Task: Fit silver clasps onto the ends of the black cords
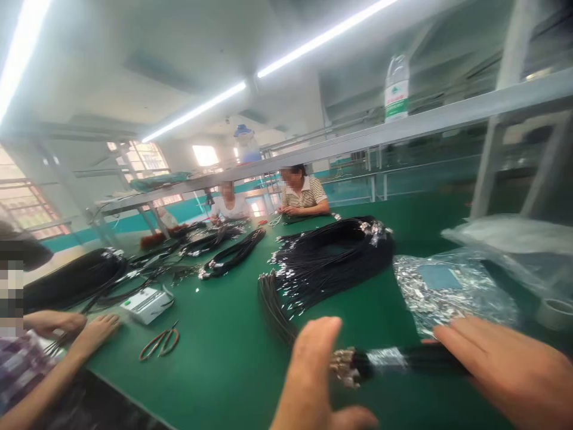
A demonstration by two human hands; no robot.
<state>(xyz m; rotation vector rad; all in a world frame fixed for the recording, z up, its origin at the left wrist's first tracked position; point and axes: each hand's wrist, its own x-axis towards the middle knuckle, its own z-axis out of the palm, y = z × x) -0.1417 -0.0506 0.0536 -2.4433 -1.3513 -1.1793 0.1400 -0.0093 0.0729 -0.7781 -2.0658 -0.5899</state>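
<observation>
A bundle of black cables lies across the table in front of me, with a band of clear wrap around it and metal connectors at its left end. My left hand is beside those connectors, its thumb and fingers apart. Over the bundle's right part, my right hand curves around the cables; the underside of its grip is hidden. Just beyond my left hand, loose black cable ends with metal tips fan out. A large coil of black cables lies behind them.
On the right rests a clear bag of small metal parts, with a white roll nearby. Red-handled snips and a white box lie left. A bottle stands on the overhead shelf. Several co-workers sit around the table.
</observation>
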